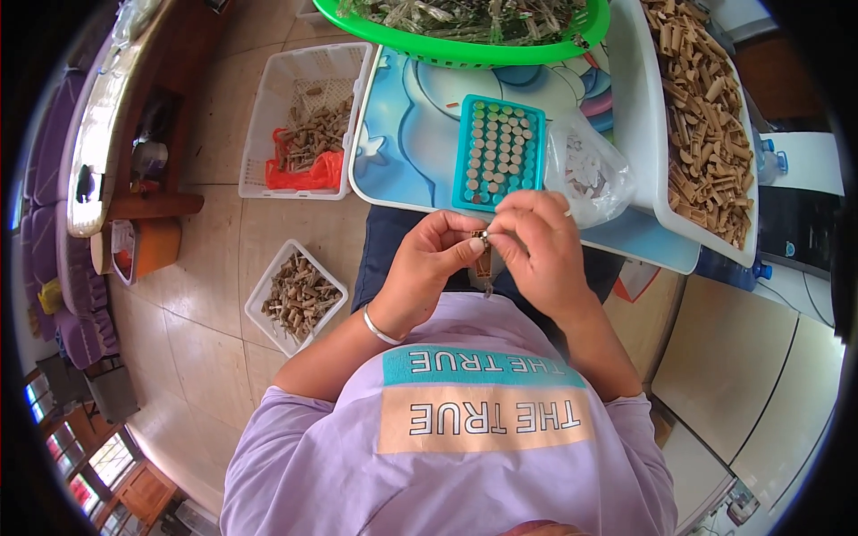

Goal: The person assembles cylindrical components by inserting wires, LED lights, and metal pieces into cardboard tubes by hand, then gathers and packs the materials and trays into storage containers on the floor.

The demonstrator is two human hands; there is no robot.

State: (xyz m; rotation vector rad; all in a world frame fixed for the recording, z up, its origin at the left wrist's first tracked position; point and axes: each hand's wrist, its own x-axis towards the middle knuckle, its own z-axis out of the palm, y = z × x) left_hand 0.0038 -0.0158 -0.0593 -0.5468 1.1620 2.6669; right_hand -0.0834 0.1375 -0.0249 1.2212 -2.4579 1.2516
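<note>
Both hands meet above the lap: the left hand (435, 253) pinches a small brown piece (483, 259) steady while the right hand (534, 243) pinches its metal tip; the teal tray (499, 152) of discs sits within reach

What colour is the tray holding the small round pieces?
Teal tray, clearest in the head view.

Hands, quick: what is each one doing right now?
Left hand: closed, pinching a small brown piece at its fingertips.
Right hand: closed, fingers pinched on the same piece.
</note>
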